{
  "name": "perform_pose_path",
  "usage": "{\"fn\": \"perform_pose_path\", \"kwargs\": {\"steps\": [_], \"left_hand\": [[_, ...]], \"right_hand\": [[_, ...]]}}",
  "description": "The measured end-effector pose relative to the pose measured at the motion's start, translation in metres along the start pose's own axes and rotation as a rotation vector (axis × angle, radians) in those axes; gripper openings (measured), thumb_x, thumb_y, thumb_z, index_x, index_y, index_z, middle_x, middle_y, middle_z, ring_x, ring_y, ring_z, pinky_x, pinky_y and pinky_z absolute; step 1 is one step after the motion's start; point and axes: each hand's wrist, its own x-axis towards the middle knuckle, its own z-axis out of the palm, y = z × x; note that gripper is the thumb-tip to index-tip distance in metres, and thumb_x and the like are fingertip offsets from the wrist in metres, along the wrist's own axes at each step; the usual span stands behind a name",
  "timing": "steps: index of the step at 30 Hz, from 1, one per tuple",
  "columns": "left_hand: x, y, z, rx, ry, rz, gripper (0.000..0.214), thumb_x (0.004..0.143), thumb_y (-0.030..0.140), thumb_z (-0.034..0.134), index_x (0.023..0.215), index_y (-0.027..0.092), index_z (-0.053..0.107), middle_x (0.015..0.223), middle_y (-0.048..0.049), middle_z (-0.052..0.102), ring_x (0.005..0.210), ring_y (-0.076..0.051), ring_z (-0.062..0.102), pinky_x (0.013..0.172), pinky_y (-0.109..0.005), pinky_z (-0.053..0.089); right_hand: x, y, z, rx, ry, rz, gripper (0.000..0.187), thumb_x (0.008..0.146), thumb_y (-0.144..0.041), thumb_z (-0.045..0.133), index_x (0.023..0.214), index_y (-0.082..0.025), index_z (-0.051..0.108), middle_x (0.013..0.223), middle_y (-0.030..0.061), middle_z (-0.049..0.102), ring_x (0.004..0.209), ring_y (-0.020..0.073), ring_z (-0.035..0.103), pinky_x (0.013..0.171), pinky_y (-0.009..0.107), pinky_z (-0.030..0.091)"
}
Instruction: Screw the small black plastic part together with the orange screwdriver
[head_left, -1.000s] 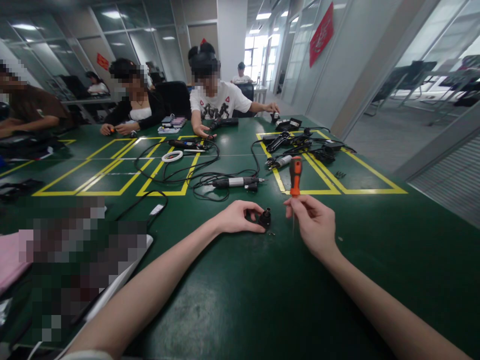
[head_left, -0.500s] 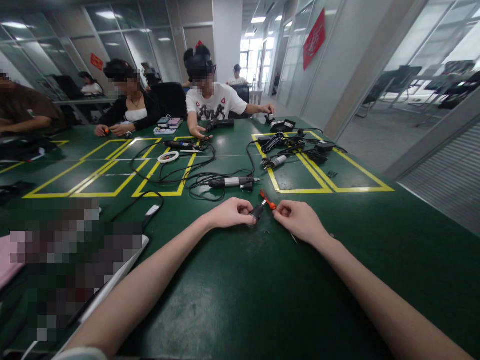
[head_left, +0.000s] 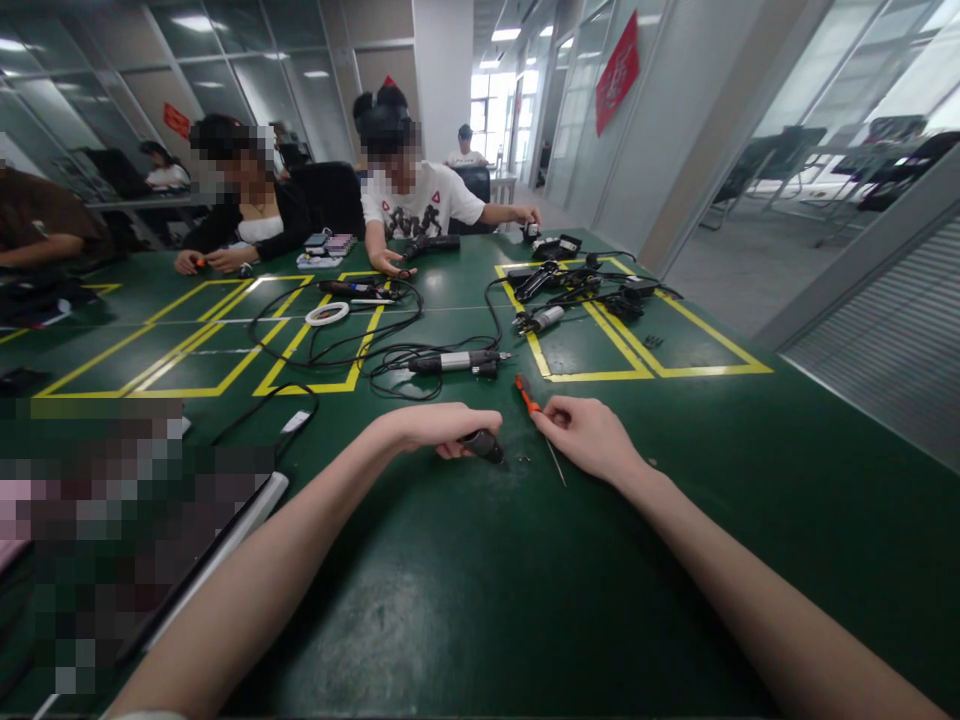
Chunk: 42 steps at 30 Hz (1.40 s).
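White-edged slab: lies on the green table [head_left: 420, 620], nearer you and well to the left of the silver-and-black tool [head_left: 456, 362]; the slab [head_left: 275, 492] is partly pixelated.
Cable label: a white tag [head_left: 295, 422] on a black cable, left of the silver-and-black tool and a little nearer you.
White ring: the ring [head_left: 310, 317] lies flat, left of that tool and farther from you.
Co-worker: a person in a white shirt [head_left: 420, 205] sits beyond the tool, across the table from you.
Your left hand: this hand [head_left: 442, 424], on your side of the tool, is closed around a black part.
Black part: the part [head_left: 484, 446] tilts in your grip, narrow end down and rightward; you cannot tell whether it touches the table.
Metal bits: tiny pieces [head_left: 523, 459] lie nearer you than the tool, to its right.
Screwdriver: the screwdriver [head_left: 524, 390] is right of the tool and nearer you, its orange-and-black handle pointing away, its thin shaft back towards you.
Your right hand: this hand [head_left: 591, 432], right of the tool, grips the screwdriver with bent fingers.
Dark pieces: a small cluster [head_left: 653, 341] lies well right of the tool.
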Motion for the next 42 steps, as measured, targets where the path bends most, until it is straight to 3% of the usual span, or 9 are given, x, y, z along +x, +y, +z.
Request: {"fn": "perform_pose_path", "kwargs": {"steps": [6,11,19,23,28,32,38,42], "left_hand": [[-0.004,0.011,0.008,0.133,0.198,-0.048,0.045,0.08,0.049,0.063,0.049,0.02,0.049,0.045,-0.0004,0.05,0.042,-0.013,0.046,0.047,-0.027,0.036],[-0.01,0.013,0.002,0.208,0.261,-0.136,0.053,0.079,0.055,0.071,0.044,0.017,0.058,0.043,-0.0057,0.061,0.043,-0.017,0.06,0.051,-0.026,0.045],[-0.02,0.014,-0.01,0.356,0.297,-0.042,0.054,0.079,0.06,0.074,0.047,0.017,0.065,0.05,-0.0044,0.066,0.046,-0.014,0.057,0.052,-0.025,0.039],[-0.021,0.014,-0.012,0.438,0.376,0.034,0.053,0.079,0.063,0.072,0.053,0.017,0.071,0.051,-0.0028,0.065,0.05,-0.014,0.053,0.052,-0.026,0.033],[-0.016,0.014,-0.005,0.416,0.511,0.154,0.046,0.078,0.061,0.072,0.075,0.015,0.077,0.056,-0.0007,0.064,0.054,-0.015,0.054,0.053,-0.026,0.032],[-0.018,0.017,-0.004,0.443,0.63,0.245,0.04,0.079,0.055,0.07,0.074,0.015,0.074,0.058,0.0004,0.061,0.056,-0.014,0.05,0.055,-0.026,0.03],[-0.024,0.016,-0.025,0.176,0.636,0.293,0.04,0.086,0.05,0.064,0.07,0.014,0.071,0.059,0.0002,0.057,0.055,-0.011,0.046,0.053,-0.025,0.03],[-0.017,0.007,-0.044,-0.333,0.618,0.231,0.04,0.097,0.044,0.06,0.074,0.012,0.068,0.052,0.0021,0.047,0.045,-0.007,0.035,0.046,-0.022,0.024]], "right_hand": [[0.0,-0.001,0.0,0.007,-0.001,-0.001,0.03,0.09,-0.04,0.058,0.065,-0.023,0.062,0.065,0.0029,0.067,0.06,0.0202,0.059,0.056,0.029,0.034],[0.0,-0.001,0.0,0.013,-0.001,-0.003,0.033,0.09,-0.042,0.057,0.064,-0.023,0.06,0.064,0.0029,0.066,0.06,0.0205,0.059,0.056,0.029,0.033],[-0.001,-0.001,0.0,0.025,-0.003,-0.009,0.036,0.093,-0.046,0.055,0.066,-0.023,0.06,0.065,0.0033,0.067,0.062,0.0212,0.059,0.058,0.03,0.034],[-0.001,-0.002,0.0,0.031,0.003,-0.007,0.04,0.094,-0.049,0.054,0.064,-0.023,0.059,0.065,0.0036,0.066,0.062,0.0213,0.059,0.057,0.03,0.032],[-0.001,-0.002,0.0,0.042,0.015,-0.011,0.042,0.095,-0.05,0.053,0.065,-0.023,0.061,0.065,0.0039,0.066,0.061,0.0207,0.058,0.057,0.03,0.032],[-0.001,0.0,0.001,0.048,0.033,-0.017,0.042,0.094,-0.05,0.053,0.065,-0.023,0.062,0.063,0.0032,0.065,0.058,0.0197,0.056,0.057,0.03,0.031],[0.0,0.0,0.0,0.076,0.073,-0.028,0.034,0.094,-0.046,0.055,0.071,-0.023,0.063,0.063,0.0015,0.063,0.06,0.0196,0.056,0.057,0.029,0.032],[0.0,0.001,-0.001,0.101,0.097,-0.093,0.023,0.092,-0.04,0.058,0.084,-0.022,0.068,0.068,0.0008,0.062,0.064,0.0194,0.057,0.06,0.029,0.036]]}}
